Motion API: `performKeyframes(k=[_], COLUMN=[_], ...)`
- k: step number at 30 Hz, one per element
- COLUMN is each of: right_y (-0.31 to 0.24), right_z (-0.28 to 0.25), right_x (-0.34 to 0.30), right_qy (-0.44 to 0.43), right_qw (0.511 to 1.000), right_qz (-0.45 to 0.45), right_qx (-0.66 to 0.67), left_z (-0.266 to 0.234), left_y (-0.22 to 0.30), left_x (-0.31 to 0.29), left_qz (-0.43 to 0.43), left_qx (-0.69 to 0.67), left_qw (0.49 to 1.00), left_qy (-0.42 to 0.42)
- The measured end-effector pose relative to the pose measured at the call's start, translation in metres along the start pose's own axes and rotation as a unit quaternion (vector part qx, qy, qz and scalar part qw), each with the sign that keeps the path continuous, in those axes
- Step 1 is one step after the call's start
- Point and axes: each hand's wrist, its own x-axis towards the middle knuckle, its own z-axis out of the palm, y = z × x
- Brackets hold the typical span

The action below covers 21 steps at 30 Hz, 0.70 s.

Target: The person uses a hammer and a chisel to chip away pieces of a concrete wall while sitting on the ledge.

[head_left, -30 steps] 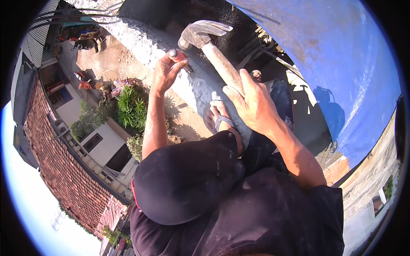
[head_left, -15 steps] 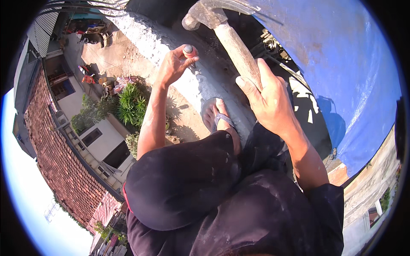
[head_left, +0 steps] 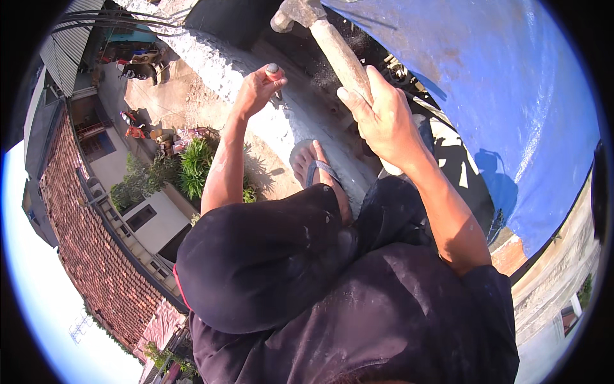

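My left hand (head_left: 253,95) is closed around a chisel (head_left: 274,70) with a reddish grip and a round metal striking end facing up. Its tip meets or hangs just over the rough white wall top (head_left: 256,105); I cannot tell which. My right hand (head_left: 387,121) grips the wooden handle of a claw hammer (head_left: 337,54), thumb lying along the wood. The hammer head is raised up and to the right of the chisel, apart from it, and the upper edge of the view cuts off its claw.
My sandaled foot (head_left: 314,165) rests on the narrow wall. Far below on the left lie a yard (head_left: 157,89), green plants (head_left: 194,168) and a tiled roof (head_left: 96,256). A blue sheet (head_left: 505,83) spreads at right. Dark cables (head_left: 115,20) cross the upper left.
My right hand and the hammer have shifted slightly up and left, so less of the claw shows. My left hand keeps its hold on the chisel; the whole view has shifted a little.
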Motion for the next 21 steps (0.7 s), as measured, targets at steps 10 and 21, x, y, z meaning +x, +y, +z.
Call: performKeyframes(k=[10,21], right_y=[-0.04,-0.062], right_z=[-0.02,-0.012], right_x=[0.01,0.024], right_qy=[0.06,0.135], right_qw=[0.979,0.953], right_qz=[0.024,-0.039], right_qx=[0.195,0.269], left_z=[-0.006,0.014], left_y=[0.003,-0.015], left_x=[0.019,0.025], left_qz=[0.03,-0.001], left_qx=[0.02,-0.049], left_qw=[0.999,0.998], left_qy=[-0.011,-0.044])
